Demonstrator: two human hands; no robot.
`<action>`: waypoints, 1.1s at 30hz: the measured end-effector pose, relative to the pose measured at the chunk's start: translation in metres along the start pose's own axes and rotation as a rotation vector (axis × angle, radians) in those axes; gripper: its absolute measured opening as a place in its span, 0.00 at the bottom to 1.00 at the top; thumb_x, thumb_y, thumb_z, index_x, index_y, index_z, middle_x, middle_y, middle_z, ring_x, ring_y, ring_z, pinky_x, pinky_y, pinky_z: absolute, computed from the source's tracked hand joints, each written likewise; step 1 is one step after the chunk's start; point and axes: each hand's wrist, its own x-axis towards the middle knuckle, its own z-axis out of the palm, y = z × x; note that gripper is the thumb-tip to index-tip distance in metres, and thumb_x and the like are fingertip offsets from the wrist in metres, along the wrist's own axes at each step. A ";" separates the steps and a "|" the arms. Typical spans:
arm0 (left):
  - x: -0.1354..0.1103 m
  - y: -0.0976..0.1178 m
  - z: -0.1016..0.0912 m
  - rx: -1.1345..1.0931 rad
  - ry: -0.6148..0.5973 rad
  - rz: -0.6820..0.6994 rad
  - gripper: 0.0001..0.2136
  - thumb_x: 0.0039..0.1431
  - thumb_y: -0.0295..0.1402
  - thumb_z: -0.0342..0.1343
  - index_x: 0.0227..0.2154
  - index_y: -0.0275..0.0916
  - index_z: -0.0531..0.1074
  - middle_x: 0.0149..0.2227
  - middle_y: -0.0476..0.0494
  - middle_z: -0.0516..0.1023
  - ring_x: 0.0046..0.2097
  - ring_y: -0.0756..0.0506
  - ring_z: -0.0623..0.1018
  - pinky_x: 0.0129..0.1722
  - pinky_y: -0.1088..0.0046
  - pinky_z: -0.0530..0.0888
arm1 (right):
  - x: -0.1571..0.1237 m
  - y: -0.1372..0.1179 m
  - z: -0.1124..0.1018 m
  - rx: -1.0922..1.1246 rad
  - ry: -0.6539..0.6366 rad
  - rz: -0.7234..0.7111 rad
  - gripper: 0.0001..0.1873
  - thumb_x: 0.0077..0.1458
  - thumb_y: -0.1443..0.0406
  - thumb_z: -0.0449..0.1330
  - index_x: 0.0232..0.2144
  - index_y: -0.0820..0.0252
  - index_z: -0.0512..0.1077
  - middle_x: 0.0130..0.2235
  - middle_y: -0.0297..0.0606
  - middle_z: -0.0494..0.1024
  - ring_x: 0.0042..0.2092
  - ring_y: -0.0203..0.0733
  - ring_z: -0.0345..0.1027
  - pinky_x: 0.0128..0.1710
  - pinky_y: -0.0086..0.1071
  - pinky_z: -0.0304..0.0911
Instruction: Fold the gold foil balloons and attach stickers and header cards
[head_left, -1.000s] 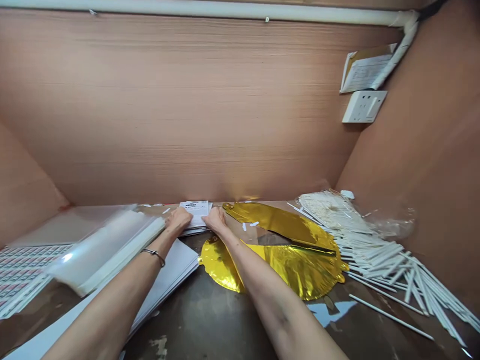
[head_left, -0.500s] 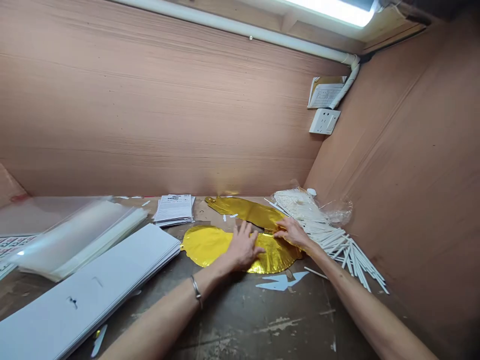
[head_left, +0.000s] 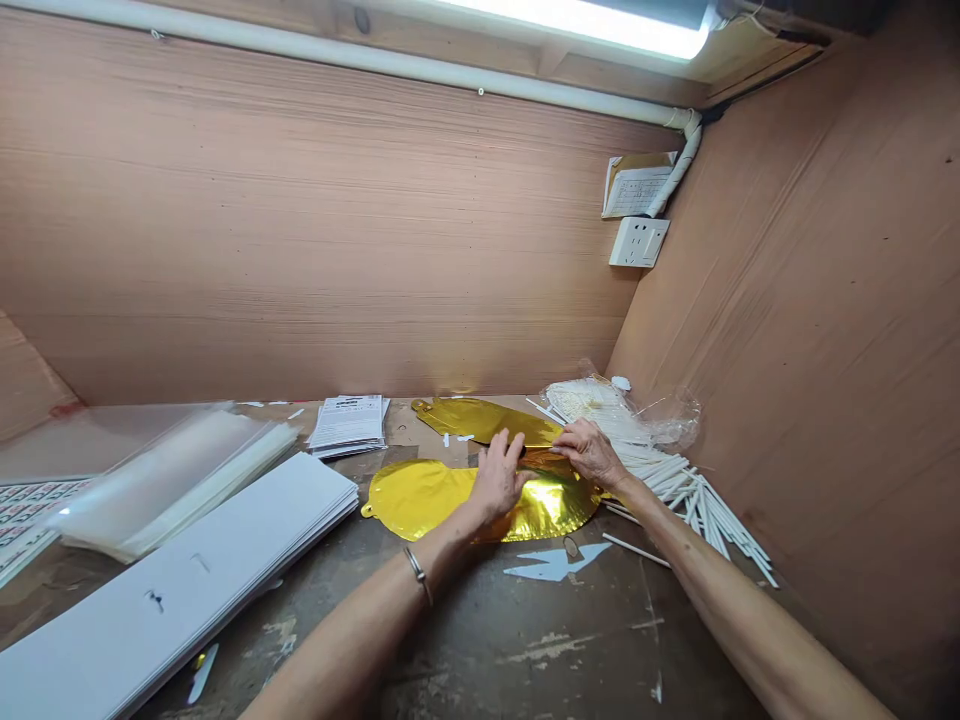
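A flat, uninflated gold foil balloon [head_left: 420,497] lies on the table in front of me, with a small tab at its left end. Behind it stretches a darker gold foil strip [head_left: 480,418]; whether the two are one piece is hidden under my hands. My left hand [head_left: 499,477] rests on the near foil with fingers apart, its fingertips reaching the inner edge. With thumb and fingers together, my right hand [head_left: 592,455] pinches the foil's edge at the right, where it is slightly lifted.
White paper sticks [head_left: 701,505] are heaped at the right beside a clear plastic bag [head_left: 671,420]. Printed cards [head_left: 349,425] sit at the back. On the left are long white card sheets [head_left: 225,560] and clear plastic sleeves [head_left: 187,480]. Pale scraps [head_left: 555,563] lie near the foil.
My right hand has risen a little and now pinches the foil's edge, lifting it. My left hand has slid slightly farther back and right. The view has shifted slightly.
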 end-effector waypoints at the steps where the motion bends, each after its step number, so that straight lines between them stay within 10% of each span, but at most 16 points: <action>1: 0.009 0.001 -0.003 -0.025 0.036 -0.006 0.25 0.54 0.38 0.50 0.54 0.37 0.57 0.57 0.34 0.56 0.58 0.40 0.56 0.52 0.59 0.58 | 0.005 -0.004 -0.006 -0.027 -0.007 -0.017 0.07 0.51 0.63 0.57 0.27 0.56 0.76 0.29 0.37 0.74 0.35 0.40 0.61 0.36 0.33 0.51; 6: 0.034 0.001 -0.002 -0.220 0.041 -0.118 0.08 0.53 0.30 0.50 0.28 0.40 0.75 0.30 0.45 0.76 0.36 0.48 0.72 0.38 0.75 0.65 | 0.014 -0.027 -0.028 -0.072 0.052 0.026 0.10 0.51 0.60 0.55 0.31 0.56 0.74 0.34 0.39 0.74 0.40 0.43 0.61 0.41 0.35 0.51; 9: 0.030 -0.005 0.008 -0.250 0.114 -0.205 0.09 0.53 0.29 0.49 0.27 0.38 0.75 0.26 0.46 0.76 0.30 0.50 0.72 0.31 0.78 0.64 | 0.006 -0.027 -0.032 0.011 0.251 0.478 0.20 0.49 0.53 0.54 0.37 0.62 0.71 0.37 0.46 0.74 0.39 0.46 0.64 0.37 0.35 0.54; 13: 0.021 -0.014 0.016 -0.265 0.190 -0.273 0.09 0.54 0.30 0.48 0.27 0.37 0.74 0.25 0.47 0.75 0.28 0.51 0.70 0.29 0.79 0.62 | -0.007 -0.016 -0.024 0.452 0.156 0.843 0.24 0.44 0.47 0.54 0.23 0.64 0.72 0.21 0.40 0.72 0.26 0.40 0.65 0.25 0.29 0.54; 17: 0.018 -0.016 0.018 -0.272 0.217 -0.278 0.09 0.54 0.29 0.49 0.25 0.37 0.73 0.23 0.49 0.73 0.27 0.52 0.69 0.27 0.80 0.61 | -0.010 -0.011 -0.010 0.758 0.200 0.819 0.23 0.40 0.48 0.57 0.20 0.65 0.72 0.16 0.36 0.69 0.20 0.36 0.61 0.19 0.27 0.52; 26: 0.027 -0.016 -0.006 -0.299 0.332 -0.290 0.08 0.54 0.29 0.48 0.25 0.37 0.71 0.22 0.49 0.71 0.26 0.51 0.68 0.29 0.78 0.61 | -0.021 -0.012 0.011 0.630 0.321 0.803 0.08 0.37 0.61 0.60 0.20 0.61 0.73 0.17 0.35 0.70 0.22 0.40 0.64 0.21 0.31 0.56; 30: 0.028 -0.020 -0.022 -0.265 0.413 -0.263 0.09 0.56 0.30 0.46 0.26 0.37 0.69 0.23 0.48 0.70 0.27 0.51 0.68 0.29 0.77 0.61 | -0.021 -0.026 -0.006 0.447 0.419 0.793 0.06 0.43 0.64 0.56 0.22 0.57 0.73 0.26 0.42 0.73 0.31 0.44 0.66 0.29 0.34 0.56; 33: 0.025 -0.020 -0.025 -0.267 0.442 -0.204 0.09 0.56 0.30 0.44 0.26 0.37 0.68 0.23 0.48 0.70 0.26 0.51 0.68 0.29 0.77 0.61 | -0.003 -0.047 -0.038 0.153 0.524 0.526 0.13 0.51 0.63 0.52 0.37 0.59 0.72 0.41 0.47 0.71 0.43 0.48 0.62 0.40 0.37 0.55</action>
